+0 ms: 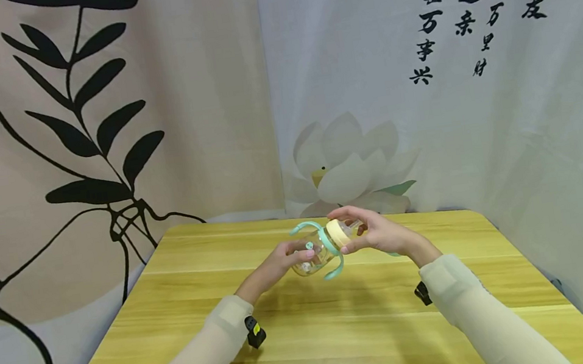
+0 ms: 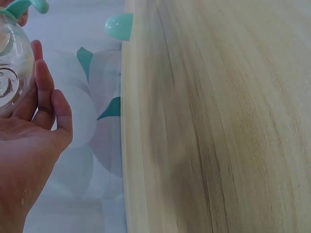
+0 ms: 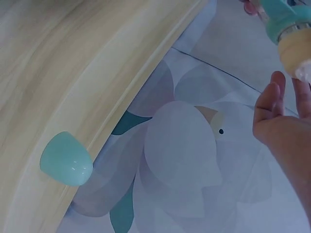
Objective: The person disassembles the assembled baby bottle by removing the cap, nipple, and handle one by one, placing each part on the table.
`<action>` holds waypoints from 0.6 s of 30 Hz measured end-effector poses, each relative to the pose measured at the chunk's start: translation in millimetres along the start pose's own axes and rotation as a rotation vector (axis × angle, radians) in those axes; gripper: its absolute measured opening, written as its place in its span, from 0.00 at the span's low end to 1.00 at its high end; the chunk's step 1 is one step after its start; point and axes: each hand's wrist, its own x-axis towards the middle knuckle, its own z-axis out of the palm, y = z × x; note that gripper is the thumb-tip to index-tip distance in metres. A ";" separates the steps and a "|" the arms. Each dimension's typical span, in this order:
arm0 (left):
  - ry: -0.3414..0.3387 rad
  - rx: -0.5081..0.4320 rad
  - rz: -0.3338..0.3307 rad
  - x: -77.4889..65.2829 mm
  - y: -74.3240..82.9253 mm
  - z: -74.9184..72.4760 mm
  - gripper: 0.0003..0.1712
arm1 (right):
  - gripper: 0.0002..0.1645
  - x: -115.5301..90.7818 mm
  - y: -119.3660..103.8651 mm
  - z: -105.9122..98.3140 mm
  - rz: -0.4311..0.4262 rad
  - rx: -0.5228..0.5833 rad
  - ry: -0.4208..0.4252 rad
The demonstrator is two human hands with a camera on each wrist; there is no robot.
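A clear baby bottle (image 1: 324, 256) with mint handles and a cream collar (image 1: 337, 233) is held tilted above the table, its teat end toward the right. My left hand (image 1: 272, 269) grips the transparent body from the left. Around the collar curl the thumb and fingers of my right hand (image 1: 387, 234), which partly covers the teat. In the right wrist view the mint handle ring (image 3: 284, 19) shows above the collar. A rounded mint cap (image 3: 66, 159) sits on the table near its far edge; in the head view my right hand hides most of it.
The wooden table (image 1: 312, 339) ends at a far edge just beyond the hands. Behind it hangs a cloth backdrop (image 1: 213, 94) with printed leaves, a lotus and black characters.
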 end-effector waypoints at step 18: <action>0.493 0.339 0.165 17.0 8.1 23.6 0.43 | 0.42 -5.5 10.3 8.2 0.389 0.105 0.283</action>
